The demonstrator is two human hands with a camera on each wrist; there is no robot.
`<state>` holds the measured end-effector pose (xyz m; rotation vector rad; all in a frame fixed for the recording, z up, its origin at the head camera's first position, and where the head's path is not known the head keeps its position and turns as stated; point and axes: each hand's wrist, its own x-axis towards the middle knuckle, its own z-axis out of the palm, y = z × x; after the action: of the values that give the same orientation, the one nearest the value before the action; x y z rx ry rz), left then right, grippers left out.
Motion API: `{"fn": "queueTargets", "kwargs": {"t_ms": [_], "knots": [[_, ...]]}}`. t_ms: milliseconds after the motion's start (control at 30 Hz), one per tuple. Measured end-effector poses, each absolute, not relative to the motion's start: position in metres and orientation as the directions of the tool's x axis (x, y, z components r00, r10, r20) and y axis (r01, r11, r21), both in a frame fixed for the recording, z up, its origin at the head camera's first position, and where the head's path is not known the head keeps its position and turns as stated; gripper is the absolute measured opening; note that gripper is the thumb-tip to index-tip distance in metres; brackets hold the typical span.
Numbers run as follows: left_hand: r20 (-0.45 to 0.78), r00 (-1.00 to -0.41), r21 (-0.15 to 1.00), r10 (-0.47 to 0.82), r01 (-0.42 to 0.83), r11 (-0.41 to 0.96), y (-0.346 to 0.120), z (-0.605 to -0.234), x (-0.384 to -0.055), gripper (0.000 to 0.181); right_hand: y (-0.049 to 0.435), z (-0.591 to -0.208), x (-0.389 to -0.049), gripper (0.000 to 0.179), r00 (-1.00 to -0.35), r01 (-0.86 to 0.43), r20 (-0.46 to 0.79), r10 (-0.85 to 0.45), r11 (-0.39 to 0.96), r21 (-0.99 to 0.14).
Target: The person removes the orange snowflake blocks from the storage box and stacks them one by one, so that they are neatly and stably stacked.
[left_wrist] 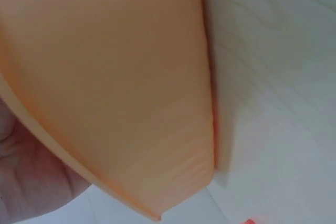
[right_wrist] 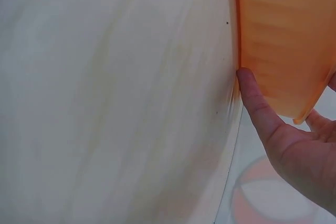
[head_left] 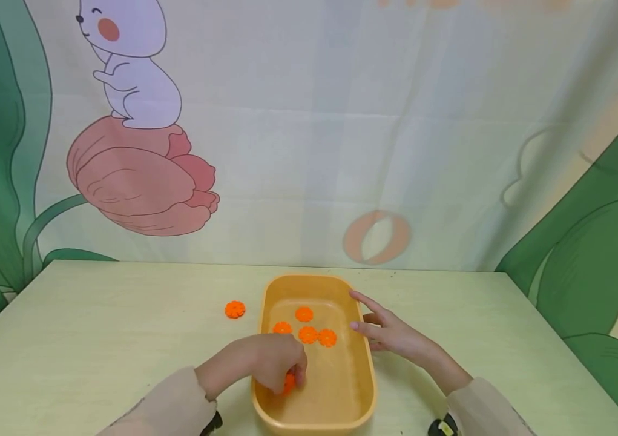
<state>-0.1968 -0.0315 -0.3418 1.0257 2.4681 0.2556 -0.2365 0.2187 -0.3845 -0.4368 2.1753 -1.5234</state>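
My left hand (head_left: 278,363) reaches down into the yellow-orange plastic tray (head_left: 364,387) and pinches an orange flower-shaped piece (head_left: 289,383), partly hidden by the fingers. Several similar orange flowers (head_left: 307,334) lie on the tray's floor beyond that hand. At the tray's right side, my right hand (head_left: 396,335) touches the rim with extended fingers. In the right wrist view, one straight finger (right_wrist: 254,95) rests against the tray's outer wall (right_wrist: 286,40). The left wrist view is mostly the tray's outer side (left_wrist: 121,77), with part of the left hand (left_wrist: 34,177) behind the rim.
One more orange flower (head_left: 235,309) lies on the pale table (head_left: 123,339), left of the tray. A printed curtain (head_left: 287,151) with a white animal and a pink tulip hangs behind the table's far edge.
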Motion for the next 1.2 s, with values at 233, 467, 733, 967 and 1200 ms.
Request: {"fn": "queueTargets", "kwargs": {"t_ms": [233,467,733,967,1200], "knots": [[-0.270,-0.594,0.449,0.758,0.619,0.645,-0.039,-0.332,-0.201,0.028,0.218,-0.385,-0.237,0.072,-0.853,-0.002,-0.176,-0.491,0.342,-0.940],[-0.167,-0.590,0.560,0.790,0.602,0.569,-0.055,-0.326,-0.209,0.029,0.219,-0.385,-0.237,0.073,-0.851,-0.001,-0.179,-0.495,0.341,-0.940],[-0.045,-0.649,0.660,0.760,0.551,0.510,-0.078,-0.327,-0.221,0.032,0.219,-0.386,-0.238,0.073,-0.854,-0.004,-0.180,-0.488,0.352,-0.936],[0.024,-0.714,0.726,0.700,0.494,0.479,-0.098,-0.331,-0.229,0.032,0.219,-0.386,-0.237,0.073,-0.850,-0.008,-0.176,-0.496,0.346,-0.938],[0.018,-0.808,0.813,0.589,0.355,0.462,-0.119,-0.334,-0.237,0.038,0.218,-0.384,-0.235,0.072,-0.848,-0.020,-0.167,-0.503,0.346,-0.938]]}}
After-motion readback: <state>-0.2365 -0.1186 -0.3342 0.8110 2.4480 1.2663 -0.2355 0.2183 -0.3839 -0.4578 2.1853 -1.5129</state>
